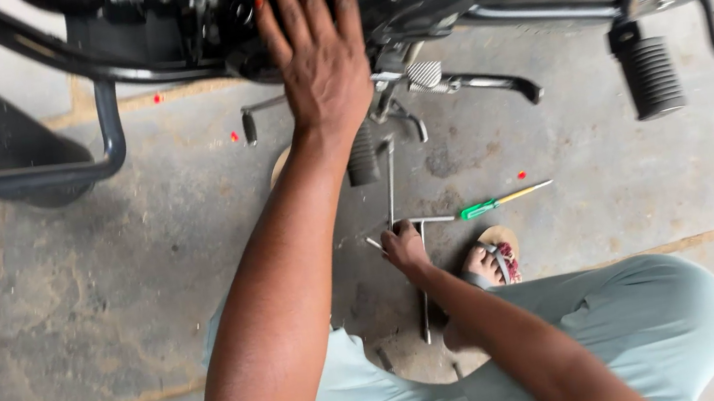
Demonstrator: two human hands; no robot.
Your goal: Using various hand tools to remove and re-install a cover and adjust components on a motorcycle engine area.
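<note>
Below the motorcycle engine, head view: the left hand lies flat against it, grip wide and fingers spread. The right hand is closed on a T-handle wrench on the floor; a green screwdriver lies just beside.

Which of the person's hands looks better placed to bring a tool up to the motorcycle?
The right hand, probably. It rests low on the metal T-handle wrench lying on the concrete floor, with the green screwdriver just beside it. The left hand is spread flat against the motorcycle's engine area, holding no tool.
</note>
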